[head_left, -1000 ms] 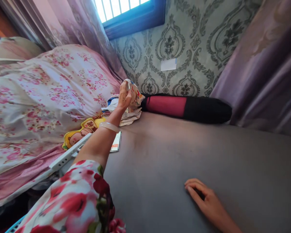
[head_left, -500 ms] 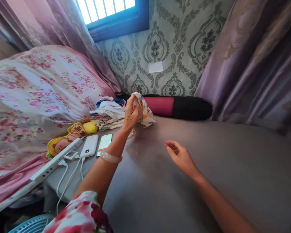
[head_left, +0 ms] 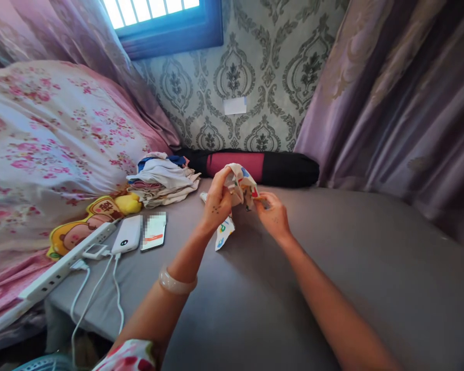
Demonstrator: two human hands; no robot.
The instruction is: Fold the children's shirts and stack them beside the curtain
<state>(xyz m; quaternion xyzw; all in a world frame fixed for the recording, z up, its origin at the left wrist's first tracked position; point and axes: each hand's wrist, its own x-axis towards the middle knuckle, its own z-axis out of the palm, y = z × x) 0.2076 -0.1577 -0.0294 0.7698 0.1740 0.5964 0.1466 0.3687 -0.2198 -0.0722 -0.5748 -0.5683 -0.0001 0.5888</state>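
Observation:
A small white cloth garment (head_left: 244, 179) with colourful prints hangs crumpled between my hands, above the grey sheet (head_left: 325, 288). My left hand (head_left: 216, 206) is closed around its upper left part. My right hand (head_left: 272, 214) pinches its right edge. One loose end of the fabric droops below my left hand. Which kind of garment it is, I cannot make out. To the left of my hands lies a pile of clothes (head_left: 162, 178), with white, blue and beige pieces stacked loosely.
At the left are a phone (head_left: 154, 232), a white power bank (head_left: 127, 233), a power strip (head_left: 67, 263) with cables and a yellow plush toy (head_left: 75, 234). A black and red bolster-shaped bundle (head_left: 235, 167) lies along the wall. Curtains (head_left: 386, 103) hang at the right.
My left hand has brought the garment away from the pile, toward me and rightward. My right hand, free before, has moved up and taken hold of its edge. The view has shifted slightly right.

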